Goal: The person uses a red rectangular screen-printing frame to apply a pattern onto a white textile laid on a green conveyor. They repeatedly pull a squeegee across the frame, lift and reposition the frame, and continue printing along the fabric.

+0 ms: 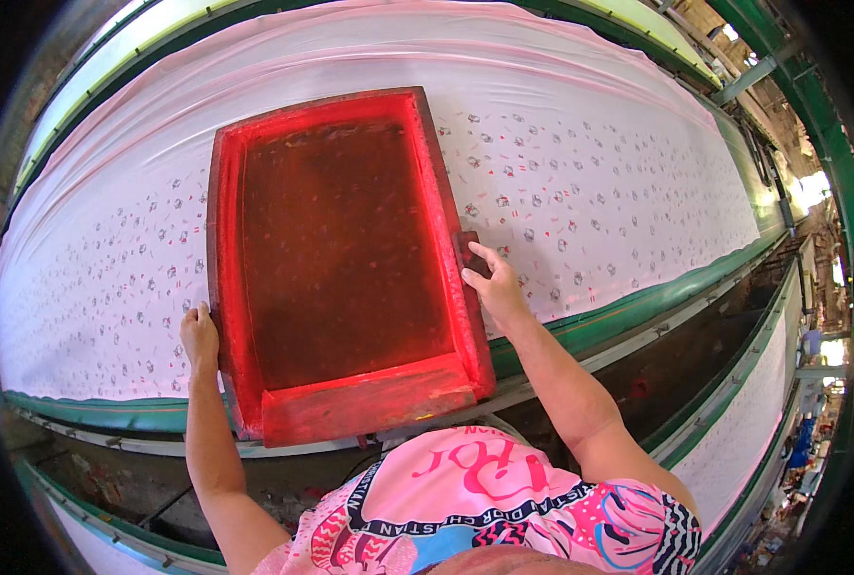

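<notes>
A large screen-printing frame (431,172) lies before me over white printed fabric, its inner walls coated bright red and its mesh dark brown-red. A red-stained board (369,401) spans its near end, which juts past the table's edge toward my body. My left hand (200,337) is closed on the frame's left side. On the opposite side, my right hand (497,285) grips a small dark block (469,251) fixed to the frame, thumb and fingers on it. Whether the frame rests on the cloth or is slightly raised, I cannot tell.
White fabric (580,192) with rows of small grey and red motifs covers the long table, wrinkled pink along the far side. A green table edge (619,321) and metal rail run on the near side. Another fabric-covered table (734,450) stands behind at the right, across a dark gap.
</notes>
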Available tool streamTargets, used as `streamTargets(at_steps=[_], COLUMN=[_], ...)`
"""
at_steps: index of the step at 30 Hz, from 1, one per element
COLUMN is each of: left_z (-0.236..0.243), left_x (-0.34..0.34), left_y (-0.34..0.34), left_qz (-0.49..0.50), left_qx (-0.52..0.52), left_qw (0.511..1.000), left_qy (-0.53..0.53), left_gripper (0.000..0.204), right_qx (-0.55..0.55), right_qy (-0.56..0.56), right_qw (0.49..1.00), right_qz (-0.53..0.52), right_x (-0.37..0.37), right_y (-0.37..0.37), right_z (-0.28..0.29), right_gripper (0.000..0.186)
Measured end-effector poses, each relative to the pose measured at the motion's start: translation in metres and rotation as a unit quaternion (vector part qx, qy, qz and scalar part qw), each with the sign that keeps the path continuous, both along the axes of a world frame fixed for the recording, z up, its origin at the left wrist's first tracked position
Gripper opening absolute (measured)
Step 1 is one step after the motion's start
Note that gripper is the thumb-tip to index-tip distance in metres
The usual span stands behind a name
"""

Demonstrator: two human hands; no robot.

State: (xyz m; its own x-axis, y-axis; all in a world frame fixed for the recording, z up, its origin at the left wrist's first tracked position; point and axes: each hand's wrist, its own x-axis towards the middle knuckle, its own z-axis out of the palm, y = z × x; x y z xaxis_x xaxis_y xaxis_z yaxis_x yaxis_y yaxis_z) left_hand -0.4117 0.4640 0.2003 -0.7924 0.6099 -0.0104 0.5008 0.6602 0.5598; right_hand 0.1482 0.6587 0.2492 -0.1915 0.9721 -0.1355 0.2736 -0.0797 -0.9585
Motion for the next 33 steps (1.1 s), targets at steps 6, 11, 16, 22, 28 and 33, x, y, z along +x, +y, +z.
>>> streamTargets(at_steps=[6,11,16,22,28,33], left_z=[-0.005,-0.017,0.000,0.064,0.079,0.079], left_x=[-0.004,-0.027,-0.018,0.130,0.271,0.411], left_y=[-0.001,-0.002,0.004,0.077,0.139,0.192], left_qz=[-0.015,-0.034,-0.031,0.046,0.055,0.041], left_qx=[0.039,0.071,0.071,0.145,0.182,0.192], left_qw=[0.999,0.996,0.996,0.957,0.932,0.928], left_qy=[0.009,0.030,-0.045,-0.248,-0.310,-0.316], left_gripper=[0.056,0.055,0.048,0.038,0.030,0.028], right_qx=[-0.076,-0.040,-0.001,0.019,0.030,-0.010], right_qy=[0.032,0.104,0.062,0.079,0.063,0.089], right_qw=[0.997,0.993,0.997,0.997,0.997,0.994], right_qz=[-0.010,0.024,0.034,-0.018,-0.045,-0.069], right_x=[-0.013,-0.008,0.013,0.112,0.244,0.372], right_y=[-0.003,-0.008,0.012,0.069,0.133,0.181], right_z=[0.033,0.067,0.091,0.095,0.100,0.086], right_gripper=[0.047,0.045,0.043,0.046,0.045,0.042])
